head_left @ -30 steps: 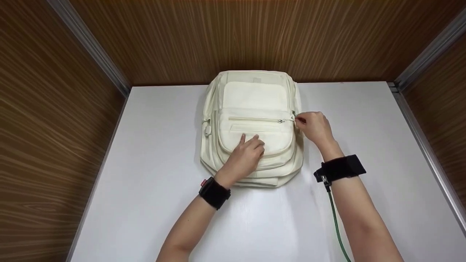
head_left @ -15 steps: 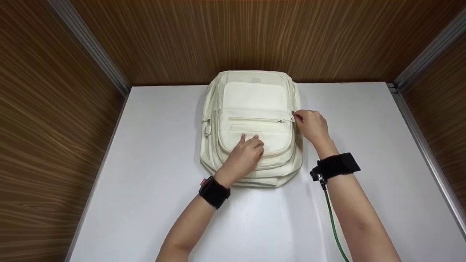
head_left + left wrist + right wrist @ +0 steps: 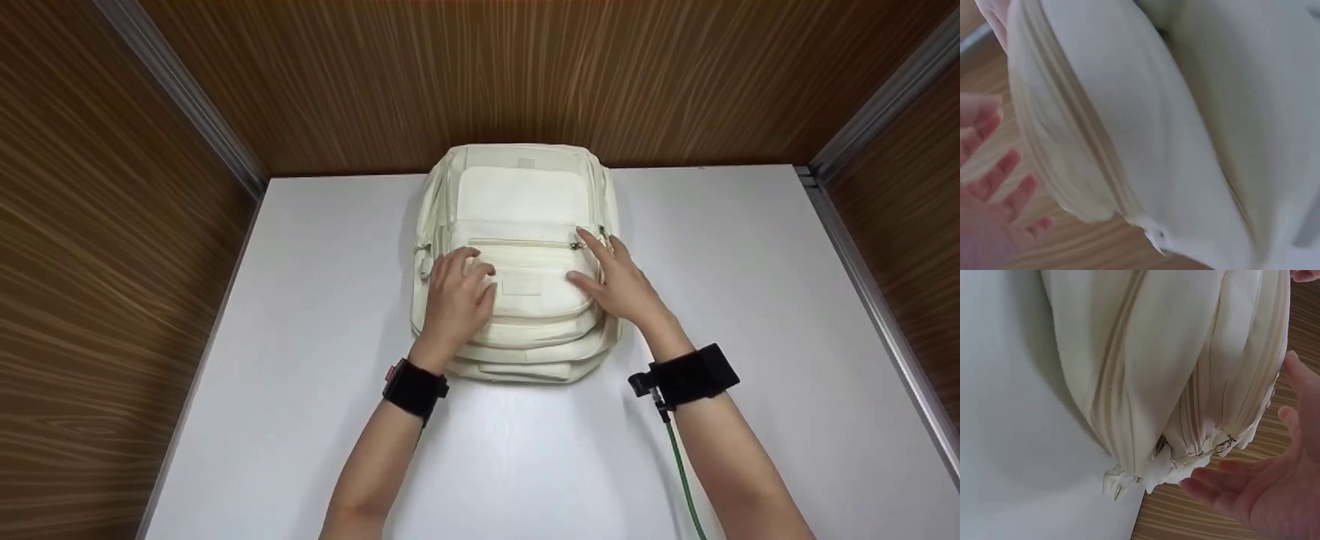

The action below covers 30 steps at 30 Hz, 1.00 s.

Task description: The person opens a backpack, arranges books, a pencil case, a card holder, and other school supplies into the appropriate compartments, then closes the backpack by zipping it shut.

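A cream backpack [image 3: 525, 196] lies front side up on the white table. My left hand [image 3: 454, 304], fingers spread and slightly bent, is over the left part of its front pocket. In the left wrist view, the left hand's fingers [image 3: 1008, 197] are spread beside the bag with nothing in them. On the right side my right hand [image 3: 622, 285] has its thumb and fingers apart, over the pocket's right edge. A front zipper pull [image 3: 576, 245] sits by its fingertips. Seen from the right wrist, metal zipper hardware [image 3: 1223, 446] is near the fingers of the right hand [image 3: 1269, 486].
The white table [image 3: 315, 300] extends on both sides of the bag. A wood-grain panel [image 3: 360, 82] stands right behind it, with more panels left and right. A green cable [image 3: 686, 480] runs from the black band [image 3: 694, 377] on the right wrist.
My right hand has let go of the cord-like pull at the bag's right edge and spread its fingers. My left hand has moved left across the front pocket, uncovering a rectangular patch.
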### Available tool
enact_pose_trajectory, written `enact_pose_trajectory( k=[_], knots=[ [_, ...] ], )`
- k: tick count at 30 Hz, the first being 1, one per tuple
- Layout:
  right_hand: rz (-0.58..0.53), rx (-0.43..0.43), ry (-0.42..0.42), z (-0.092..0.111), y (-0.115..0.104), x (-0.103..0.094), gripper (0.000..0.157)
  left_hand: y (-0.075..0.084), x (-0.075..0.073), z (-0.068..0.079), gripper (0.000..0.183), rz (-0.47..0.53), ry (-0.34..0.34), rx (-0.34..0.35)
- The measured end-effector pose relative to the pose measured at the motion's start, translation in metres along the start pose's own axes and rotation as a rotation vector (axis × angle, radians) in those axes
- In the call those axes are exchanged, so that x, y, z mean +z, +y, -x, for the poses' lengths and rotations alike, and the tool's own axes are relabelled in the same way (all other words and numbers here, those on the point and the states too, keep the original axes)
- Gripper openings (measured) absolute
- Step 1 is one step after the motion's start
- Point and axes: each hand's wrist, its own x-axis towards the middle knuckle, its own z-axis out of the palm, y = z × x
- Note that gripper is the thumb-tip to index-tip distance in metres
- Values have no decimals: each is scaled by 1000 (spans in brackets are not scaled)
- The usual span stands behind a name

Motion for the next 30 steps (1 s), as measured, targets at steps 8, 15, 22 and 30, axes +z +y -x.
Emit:
enact_pose_trajectory(
  k=[8, 15, 22, 30],
  knots=[
    [-47, 29, -134, 15, -2, 11, 77, -26, -3, 13, 55, 142, -133, -448],
    [-47, 26, -161, 11, 3, 16, 75, -31, 0, 14, 60, 236, -250, -522],
    [-31, 1, -174, 1, 7, 16, 76, -33, 2, 9, 60, 233, -263, -536],
    [-27, -9, -204, -9, 11, 10, 77, -34, 8, 3, 60, 218, -270, -536]
  ],
)
